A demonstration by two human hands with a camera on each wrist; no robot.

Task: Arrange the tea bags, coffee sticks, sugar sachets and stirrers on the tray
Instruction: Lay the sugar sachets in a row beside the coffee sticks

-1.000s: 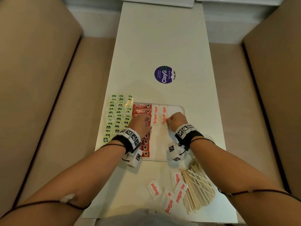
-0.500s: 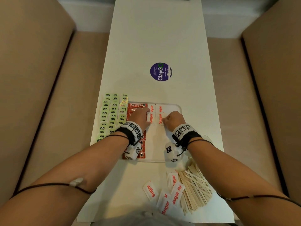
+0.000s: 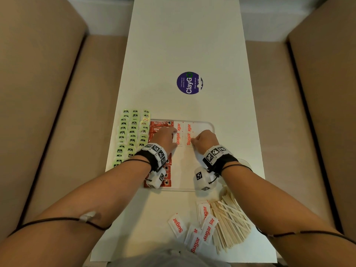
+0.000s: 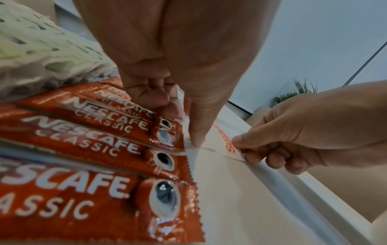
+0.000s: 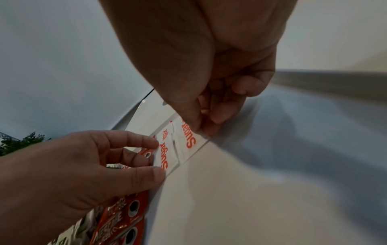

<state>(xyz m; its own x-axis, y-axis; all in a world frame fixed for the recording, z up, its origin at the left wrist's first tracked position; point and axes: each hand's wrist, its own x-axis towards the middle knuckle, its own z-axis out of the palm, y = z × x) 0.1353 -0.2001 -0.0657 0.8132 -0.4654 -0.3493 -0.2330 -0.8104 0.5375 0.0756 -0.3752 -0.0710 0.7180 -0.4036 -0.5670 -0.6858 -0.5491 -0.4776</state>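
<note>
Left hand (image 3: pixel 165 138), fingers curled, thumb and forefinger touching a sugar sachet (image 3: pixel 178 139); right hand (image 3: pixel 204 140) pinches the neighbouring sachet (image 3: pixel 188 139) on the tray (image 3: pixel 211 125); coffee sticks (image 3: pixel 161 124) under the left hand.

White table (image 3: pixel 185 45); round purple ClayGo sticker (image 3: pixel 189 83); tan bench seats (image 3: pixel 34 93), green plant (image 4: pixel 297 92)

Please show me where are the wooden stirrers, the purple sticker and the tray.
wooden stirrers (image 3: pixel 231 224): head view, middle of the pile.
purple sticker (image 3: pixel 189 82): head view, centre of the disc.
tray (image 3: pixel 211 125): head view, far right rim.
</note>
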